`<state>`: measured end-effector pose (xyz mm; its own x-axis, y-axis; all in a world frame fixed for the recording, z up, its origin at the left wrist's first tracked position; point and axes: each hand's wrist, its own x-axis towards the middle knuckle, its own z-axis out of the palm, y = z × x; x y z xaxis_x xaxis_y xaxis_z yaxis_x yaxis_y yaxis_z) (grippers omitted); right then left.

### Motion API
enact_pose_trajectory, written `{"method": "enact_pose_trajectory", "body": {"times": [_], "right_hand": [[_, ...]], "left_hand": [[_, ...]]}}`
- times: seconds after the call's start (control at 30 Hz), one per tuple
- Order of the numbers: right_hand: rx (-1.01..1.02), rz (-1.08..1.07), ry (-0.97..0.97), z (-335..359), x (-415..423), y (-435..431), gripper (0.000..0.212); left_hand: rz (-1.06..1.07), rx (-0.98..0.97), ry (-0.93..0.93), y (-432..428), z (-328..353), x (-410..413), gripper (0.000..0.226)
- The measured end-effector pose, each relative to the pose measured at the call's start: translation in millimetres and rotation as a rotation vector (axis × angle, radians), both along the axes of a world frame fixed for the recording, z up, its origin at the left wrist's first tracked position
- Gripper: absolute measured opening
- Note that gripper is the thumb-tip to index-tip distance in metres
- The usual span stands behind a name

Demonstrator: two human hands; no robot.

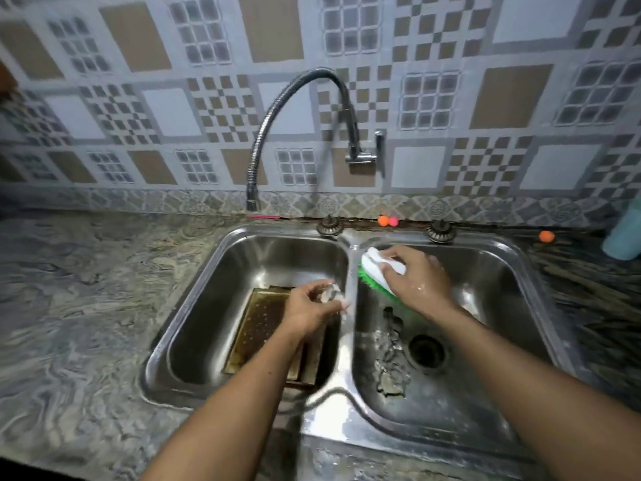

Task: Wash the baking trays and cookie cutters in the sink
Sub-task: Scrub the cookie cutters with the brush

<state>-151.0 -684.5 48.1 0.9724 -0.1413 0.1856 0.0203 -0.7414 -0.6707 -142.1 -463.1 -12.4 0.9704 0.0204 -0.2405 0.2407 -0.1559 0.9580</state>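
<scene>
A double steel sink (350, 387) fills the middle of the view. Gold-coloured baking trays (258, 328) lie stacked in its left basin. My left hand (308, 308) hovers over them and pinches a small shiny metal cookie cutter (329, 293). My right hand (416, 279) grips a scrubbing brush (376, 272) with a white handle and green bristles, over the rear left of the right basin. Several metal cookie cutters (392, 355) lie wet on the floor of the right basin, beside the drain (426, 352).
A flexible steel tap (277, 109) arches from the tiled wall, its spout over the left basin's rear edge. Marbled stone counter (69, 307) surrounds the sink. Small orange and pink balls (386, 221) sit at the wall edge, and a pale blue bottle (624, 234) stands far right.
</scene>
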Motion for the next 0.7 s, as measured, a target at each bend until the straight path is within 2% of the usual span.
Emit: {"method": "enact_pose_trajectory", "body": {"times": [0.17,0.27,0.47,0.7], "right_hand": [[-0.015,0.080,0.113,-22,15,106,0.032],[0.007,0.102,0.164,-52,9,143,0.029],[-0.015,0.056,0.214,-81,9,159,0.028],[0.091,-0.100,0.158,-68,17,126,0.024]], "left_hand": [[0.015,0.343,0.119,108,-51,3,0.052],[-0.043,0.510,0.179,143,-69,-5,0.066],[-0.152,0.643,0.242,167,-97,2,0.079],[-0.123,0.605,0.192,164,-91,6,0.072]]}}
